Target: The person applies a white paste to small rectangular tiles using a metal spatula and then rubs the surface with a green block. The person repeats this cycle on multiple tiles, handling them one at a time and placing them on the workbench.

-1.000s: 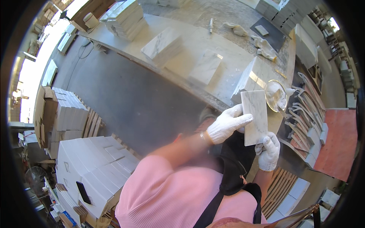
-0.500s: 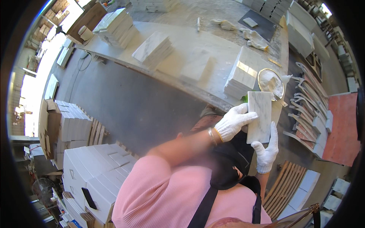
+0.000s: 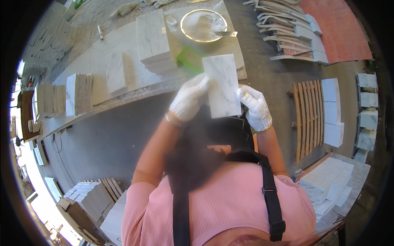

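Observation:
A white marble tile (image 3: 223, 87) with grey veins is held upright in front of me, near the table's edge. My left hand (image 3: 189, 99), in a white knit glove, grips its left edge; the fingertips there are blurred. My gloved right hand (image 3: 256, 110) is closed on its right edge, thumb and fingers bent together. Just beyond the tile, a bowl (image 3: 204, 41) of white paste stands on the table, with a putty knife (image 3: 226, 34) lying across its rim. A bright green object (image 3: 188, 58), too blurred to name, lies left of the tile.
On the table (image 3: 99, 88) stand a tall tile stack (image 3: 154, 37), a single flat tile (image 3: 116, 71) and more stacks to the left. Right of me are a wooden pallet (image 3: 308, 119) and a crate of white tiles (image 3: 328, 182). Boxes (image 3: 90, 201) stand at lower left.
My view has turned rightward, so the table sits farther left. My right hand, spread beside the tile's lower corner before, has closed on its right edge. The left hand still holds the tile.

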